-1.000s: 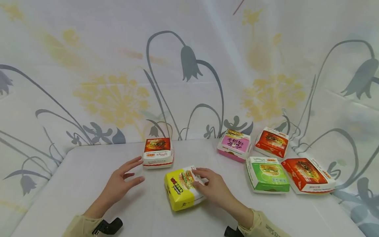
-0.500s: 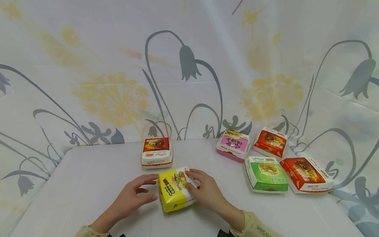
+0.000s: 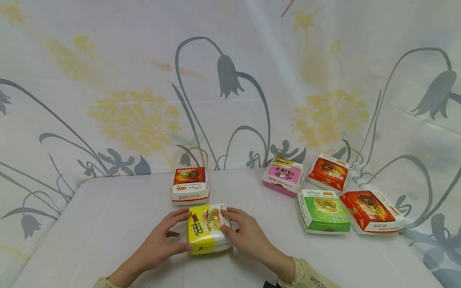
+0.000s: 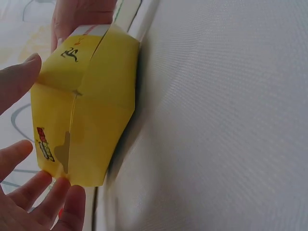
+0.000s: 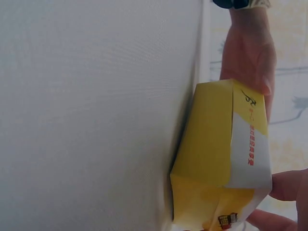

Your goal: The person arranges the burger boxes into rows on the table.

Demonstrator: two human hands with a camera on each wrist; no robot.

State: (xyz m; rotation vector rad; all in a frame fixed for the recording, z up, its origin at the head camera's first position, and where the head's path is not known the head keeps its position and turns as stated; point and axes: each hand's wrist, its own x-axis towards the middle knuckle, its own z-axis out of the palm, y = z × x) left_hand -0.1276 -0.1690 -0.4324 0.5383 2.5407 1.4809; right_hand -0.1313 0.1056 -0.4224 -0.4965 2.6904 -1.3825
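A yellow and white burger box [image 3: 201, 236] with a printed burger on its lid sits at the front middle of the white table, between both hands. My left hand [image 3: 158, 244] holds its left side, thumb at the near corner and fingertips at the far one. On the opposite side my right hand [image 3: 250, 236] grips the box, its thumb by the lid's edge and fingers at the far corner. The left wrist view shows the box's yellow end [image 4: 96, 110] close up, its lid seam closed. In the right wrist view a white and yellow side [image 5: 245, 149] is visible.
Behind stands a red and white burger box [image 3: 190, 186]. To the right are a pink box [image 3: 283, 176], a green box [image 3: 324, 212] and two red boxes, one farther back [image 3: 328, 172] and one nearer [image 3: 372, 212]. A flower-printed curtain [image 3: 230, 120] hangs behind the table.
My left hand has come right and down to the yellow box and now touches it. The box has shifted left and turned straighter, with my right hand staying on it.
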